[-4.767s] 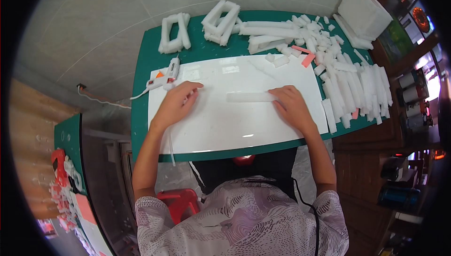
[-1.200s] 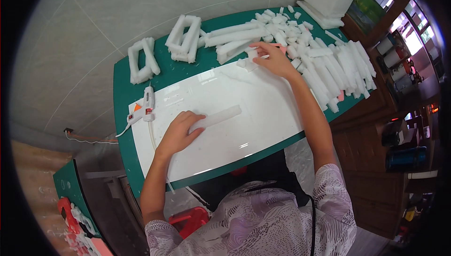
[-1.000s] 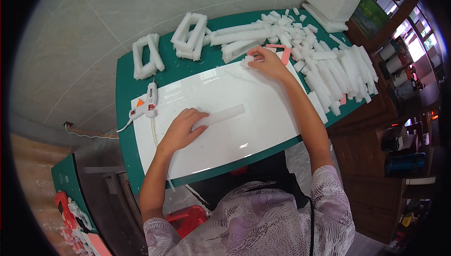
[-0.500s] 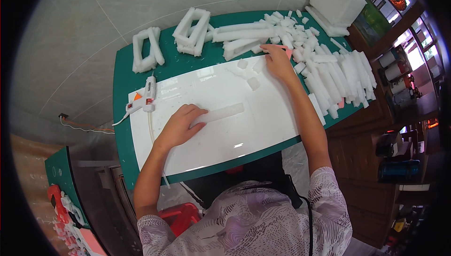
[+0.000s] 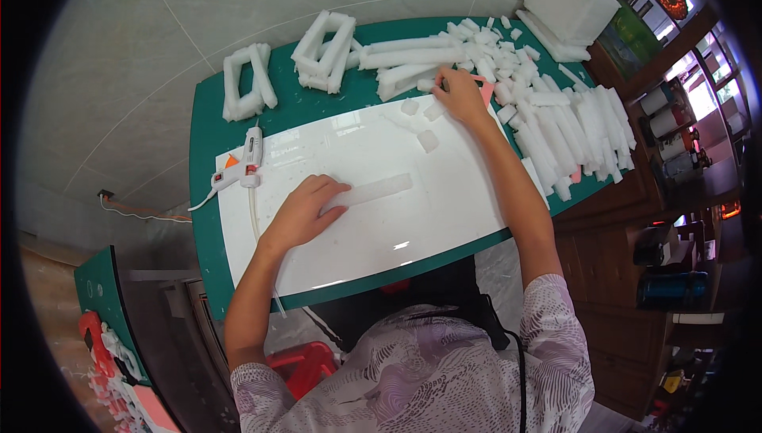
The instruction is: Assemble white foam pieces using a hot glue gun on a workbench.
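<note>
A long white foam strip (image 5: 382, 188) lies on the white board (image 5: 341, 254). My left hand (image 5: 305, 209) has its left end between thumb and fingers. At the board's far edge, my right hand (image 5: 460, 98) is closed, fingertips drawn together beside a small white foam block (image 5: 426, 85). Whatever sits between those fingertips is hidden. Just nearer to me lie loose foam cubes, among them one cube (image 5: 409, 107) and another cube (image 5: 428, 142). A pink piece (image 5: 486, 93) shows to the right of my right hand.
A white glue gun (image 5: 252, 155) rests at the board's left with its cord. Foam frames (image 5: 325, 52) stand along the back of the green table (image 5: 208, 127). Foam offcuts and stacked strips (image 5: 575, 127) cover the right side. A big foam block (image 5: 567, 4) stands at the far right.
My right hand has shifted slightly left and its fingers have curled inward near the small foam block. My left hand and the strip have stayed in place.
</note>
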Demonstrator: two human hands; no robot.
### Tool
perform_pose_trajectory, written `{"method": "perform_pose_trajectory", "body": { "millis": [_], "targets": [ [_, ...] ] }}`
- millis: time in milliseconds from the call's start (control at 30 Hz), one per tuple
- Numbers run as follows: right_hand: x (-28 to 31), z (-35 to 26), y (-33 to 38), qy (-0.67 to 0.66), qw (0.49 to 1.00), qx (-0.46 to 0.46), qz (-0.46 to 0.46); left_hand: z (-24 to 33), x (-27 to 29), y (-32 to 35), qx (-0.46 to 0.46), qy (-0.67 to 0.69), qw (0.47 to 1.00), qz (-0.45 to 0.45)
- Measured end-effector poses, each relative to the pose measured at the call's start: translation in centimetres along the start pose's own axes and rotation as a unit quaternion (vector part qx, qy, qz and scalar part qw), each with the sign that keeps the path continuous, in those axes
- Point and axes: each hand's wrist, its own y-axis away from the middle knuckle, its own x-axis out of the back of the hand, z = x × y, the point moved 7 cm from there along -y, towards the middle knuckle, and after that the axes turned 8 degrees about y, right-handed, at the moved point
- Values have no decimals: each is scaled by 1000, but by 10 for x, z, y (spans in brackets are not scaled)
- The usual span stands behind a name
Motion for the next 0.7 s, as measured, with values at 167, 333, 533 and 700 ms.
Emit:
{"method": "perform_pose_trajectory", "body": {
  "millis": [167,333,533,700],
  "targets": [
    [45,-29,24,-100,989,60,88,1,3,-1,22,4,1000,-18],
    [66,-54,66,-188,981,-28,-34,-1,3,-1,24,6,1000,-9],
    [39,-52,98,-240,967,-38,-74,-3,0,-2,-10,11,1000,12],
    [33,-56,100,-259,964,-35,-47,-1,1,1,-17,14,1000,19]
  ]
}}
